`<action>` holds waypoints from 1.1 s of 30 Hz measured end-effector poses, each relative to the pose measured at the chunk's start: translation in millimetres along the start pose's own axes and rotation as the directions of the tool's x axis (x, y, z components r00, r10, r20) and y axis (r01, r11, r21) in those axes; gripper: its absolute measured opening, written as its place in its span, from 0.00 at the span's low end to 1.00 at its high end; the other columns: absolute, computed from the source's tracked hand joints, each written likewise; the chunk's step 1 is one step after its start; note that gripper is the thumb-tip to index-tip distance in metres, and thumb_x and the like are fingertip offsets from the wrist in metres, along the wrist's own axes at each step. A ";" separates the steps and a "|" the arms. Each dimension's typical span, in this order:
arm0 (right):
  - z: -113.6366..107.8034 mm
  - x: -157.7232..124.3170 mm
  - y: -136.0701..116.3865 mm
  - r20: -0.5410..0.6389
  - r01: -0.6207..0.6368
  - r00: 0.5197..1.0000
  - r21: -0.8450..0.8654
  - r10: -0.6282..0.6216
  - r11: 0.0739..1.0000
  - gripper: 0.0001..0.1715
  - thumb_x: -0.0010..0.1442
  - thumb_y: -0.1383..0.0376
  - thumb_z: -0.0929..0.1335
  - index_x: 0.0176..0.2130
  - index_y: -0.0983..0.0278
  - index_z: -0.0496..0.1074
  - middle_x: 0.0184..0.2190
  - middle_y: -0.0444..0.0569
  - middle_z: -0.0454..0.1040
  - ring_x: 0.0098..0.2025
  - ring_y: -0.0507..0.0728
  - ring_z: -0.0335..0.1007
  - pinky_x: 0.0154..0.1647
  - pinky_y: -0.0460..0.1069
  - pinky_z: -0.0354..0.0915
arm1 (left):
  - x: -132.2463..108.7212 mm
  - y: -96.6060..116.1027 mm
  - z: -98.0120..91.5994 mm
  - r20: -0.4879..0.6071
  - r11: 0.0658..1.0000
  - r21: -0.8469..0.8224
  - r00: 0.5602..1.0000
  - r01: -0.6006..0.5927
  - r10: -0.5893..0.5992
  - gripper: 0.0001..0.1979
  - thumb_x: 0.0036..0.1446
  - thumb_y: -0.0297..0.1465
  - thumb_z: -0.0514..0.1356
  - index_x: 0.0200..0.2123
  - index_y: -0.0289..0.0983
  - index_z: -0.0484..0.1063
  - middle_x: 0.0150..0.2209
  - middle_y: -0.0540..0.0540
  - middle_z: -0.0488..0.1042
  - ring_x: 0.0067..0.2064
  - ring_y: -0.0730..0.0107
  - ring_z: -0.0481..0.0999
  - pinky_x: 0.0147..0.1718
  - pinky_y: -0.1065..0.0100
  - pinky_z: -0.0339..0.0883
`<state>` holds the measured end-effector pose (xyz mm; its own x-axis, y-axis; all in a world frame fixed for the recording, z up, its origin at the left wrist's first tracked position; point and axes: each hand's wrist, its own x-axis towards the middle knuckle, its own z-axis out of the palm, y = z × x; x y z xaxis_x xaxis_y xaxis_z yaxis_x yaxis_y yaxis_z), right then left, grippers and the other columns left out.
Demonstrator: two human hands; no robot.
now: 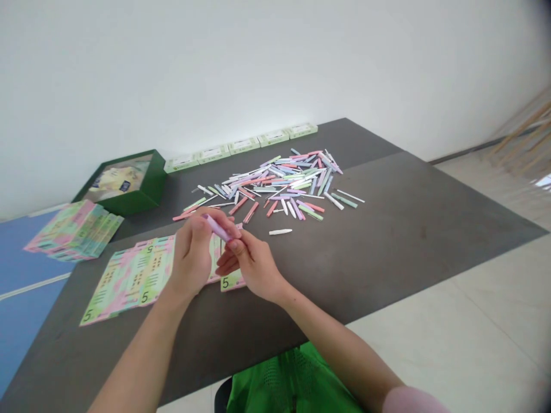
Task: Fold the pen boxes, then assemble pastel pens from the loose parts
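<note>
Pinching one slim, smooth purple tube (217, 228), the left hand (193, 249) and right hand (255, 263) each press their grip onto it, nearer the viewer than the heap (279, 179) of sticks, too tangled to count. Five flat, pale boxes (244, 145) line up behind the heap; one topless green box (148, 192) sits left of it. One tapered white stick (280, 232) lies just before it.

Loose heap of slim pastel sticks (267, 182) on dark flat table (408, 229), thin pale-green boxes (244, 145) in a row behind, open green rectangular box (146, 199) left, pastel printed paper sheets (123, 281) front-left.
</note>
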<state>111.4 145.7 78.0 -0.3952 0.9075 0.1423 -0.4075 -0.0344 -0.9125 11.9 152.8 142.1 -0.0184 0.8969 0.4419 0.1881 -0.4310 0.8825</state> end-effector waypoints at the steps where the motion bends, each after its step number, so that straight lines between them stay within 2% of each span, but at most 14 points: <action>1: -0.8 -1.0 1.2 -0.034 0.067 0.997 -0.059 -0.069 0.996 0.20 0.65 0.48 0.59 0.36 0.62 0.62 0.23 0.43 0.72 0.22 0.52 0.74 0.26 0.47 0.72 | -2.2 -0.5 6.8 -0.007 0.998 -0.066 1.000 -0.003 0.003 0.25 0.55 0.58 0.53 0.26 0.43 0.73 0.20 0.51 0.72 0.28 0.64 0.74 0.41 0.61 0.69; 3: -3.8 -3.3 1.3 -0.084 0.179 0.976 -0.209 -0.200 0.961 0.21 0.66 0.49 0.57 0.35 0.62 0.63 0.22 0.44 0.72 0.23 0.52 0.74 0.26 0.46 0.71 | -6.4 0.3 18.4 -0.003 0.978 -0.206 1.000 0.020 -0.021 0.28 0.56 0.59 0.49 0.23 0.42 0.69 0.17 0.51 0.68 0.27 0.64 0.73 0.40 0.59 0.69; 5: -7.5 -5.6 -0.4 -0.100 0.242 0.953 -0.324 -0.287 0.915 0.21 0.67 0.50 0.56 0.33 0.61 0.63 0.20 0.43 0.71 0.23 0.51 0.73 0.25 0.44 0.69 | -9.5 4.2 25.6 0.035 0.944 -0.324 0.998 0.065 -0.057 0.30 0.57 0.59 0.46 0.20 0.41 0.66 0.15 0.52 0.62 0.25 0.65 0.69 0.35 0.61 0.67; 7: -10.6 -7.6 -2.7 -0.098 0.272 0.940 -0.365 -0.328 0.890 0.21 0.67 0.51 0.57 0.31 0.61 0.64 0.20 0.42 0.70 0.22 0.51 0.71 0.26 0.44 0.67 | -11.2 10.3 28.1 0.100 0.912 -0.398 0.993 0.097 -0.062 0.30 0.59 0.58 0.46 0.18 0.41 0.62 0.14 0.53 0.55 0.21 0.68 0.62 0.28 0.64 0.62; 10: -12.0 -10.2 -5.2 -0.083 0.331 0.913 -0.419 -0.399 0.846 0.20 0.66 0.53 0.57 0.29 0.61 0.63 0.20 0.43 0.70 0.22 0.51 0.69 0.26 0.44 0.65 | -12.8 20.1 26.3 0.180 0.883 -0.460 0.984 0.094 -0.011 0.27 0.60 0.52 0.49 0.18 0.40 0.59 0.15 0.54 0.49 0.20 0.72 0.54 0.25 0.65 0.55; 13: -9.5 -13.0 -7.0 -0.073 0.390 0.879 -0.458 -0.471 0.799 0.19 0.67 0.55 0.57 0.29 0.61 0.62 0.21 0.44 0.70 0.22 0.50 0.68 0.27 0.43 0.64 | -15.5 28.6 21.8 0.234 0.880 -0.467 0.972 0.090 0.025 0.22 0.60 0.47 0.51 0.20 0.40 0.60 0.17 0.54 0.49 0.21 0.71 0.52 0.25 0.64 0.53; 18: -4.7 -19.2 -12.1 -0.036 0.469 0.832 -0.484 -0.553 0.738 0.15 0.67 0.60 0.58 0.28 0.61 0.60 0.21 0.44 0.70 0.23 0.50 0.67 0.27 0.43 0.62 | -24.3 45.5 14.1 0.336 0.860 -0.477 0.942 0.182 -0.012 0.14 0.56 0.46 0.55 0.29 0.42 0.65 0.18 0.54 0.52 0.24 0.69 0.54 0.27 0.65 0.53; 22: -2.8 -22.5 -17.1 -0.020 0.495 0.818 -0.484 -0.574 0.722 0.12 0.65 0.63 0.59 0.30 0.61 0.62 0.22 0.44 0.70 0.25 0.50 0.67 0.28 0.43 0.62 | -32.0 55.0 15.1 0.288 0.880 -0.453 0.958 0.144 -0.008 0.11 0.56 0.44 0.56 0.34 0.43 0.66 0.21 0.55 0.54 0.24 0.70 0.56 0.28 0.64 0.54; 24: -0.8 -22.9 -19.8 -0.016 0.488 0.838 -0.426 -0.546 0.762 0.11 0.65 0.64 0.59 0.31 0.62 0.64 0.23 0.43 0.70 0.25 0.50 0.68 0.28 0.43 0.62 | -34.1 51.8 17.6 0.235 0.912 -0.406 0.971 0.053 0.049 0.11 0.57 0.44 0.56 0.35 0.43 0.67 0.21 0.55 0.55 0.24 0.71 0.56 0.27 0.64 0.53; 26: 2.1 -22.6 -22.4 0.011 0.462 0.876 -0.298 -0.482 0.835 0.11 0.65 0.64 0.60 0.32 0.63 0.65 0.25 0.43 0.70 0.28 0.50 0.69 0.29 0.43 0.63 | -34.5 43.6 18.6 0.190 0.947 -0.310 0.970 -0.085 0.149 0.12 0.58 0.44 0.56 0.34 0.41 0.69 0.20 0.55 0.56 0.23 0.71 0.57 0.26 0.64 0.52; 28: 5.2 -21.7 -24.4 0.064 0.401 0.916 -0.124 -0.396 0.908 0.12 0.65 0.62 0.61 0.33 0.63 0.68 0.29 0.44 0.72 0.31 0.51 0.71 0.33 0.44 0.66 | -33.8 35.3 16.2 0.171 0.948 -0.187 0.942 -0.256 0.289 0.14 0.58 0.44 0.55 0.30 0.39 0.69 0.20 0.54 0.56 0.23 0.70 0.58 0.25 0.63 0.52; 30: 7.5 -20.3 -25.0 0.136 0.273 0.949 0.089 -0.283 0.958 0.15 0.64 0.55 0.64 0.34 0.63 0.70 0.32 0.45 0.73 0.33 0.52 0.72 0.37 0.47 0.69 | -32.4 32.9 9.5 0.166 0.918 -0.121 0.904 -0.377 0.393 0.17 0.60 0.43 0.53 0.26 0.38 0.68 0.19 0.53 0.56 0.22 0.71 0.58 0.24 0.63 0.52; 32: 8.4 -18.2 -23.9 0.213 0.099 0.962 0.310 -0.170 0.946 0.20 0.60 0.48 0.66 0.38 0.62 0.71 0.31 0.44 0.75 0.31 0.53 0.73 0.37 0.50 0.71 | -30.1 38.7 -0.3 0.165 0.918 -0.179 0.909 -0.354 0.383 0.18 0.61 0.44 0.53 0.24 0.39 0.66 0.17 0.54 0.54 0.20 0.73 0.56 0.24 0.63 0.55; 33: 8.5 -17.0 -23.0 0.242 0.015 0.963 0.402 -0.122 0.915 0.24 0.59 0.45 0.66 0.42 0.61 0.71 0.31 0.44 0.75 0.30 0.53 0.74 0.37 0.51 0.72 | -28.2 43.7 -5.4 0.144 0.924 -0.265 0.936 -0.277 0.322 0.18 0.60 0.43 0.55 0.22 0.39 0.64 0.16 0.55 0.53 0.19 0.74 0.55 0.25 0.64 0.57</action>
<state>120.5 127.5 99.8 -0.5296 0.7767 0.3410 -0.7101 -0.1861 -0.6790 15.3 108.2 169.1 0.1844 0.7149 0.6745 -0.0812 -0.6728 0.7354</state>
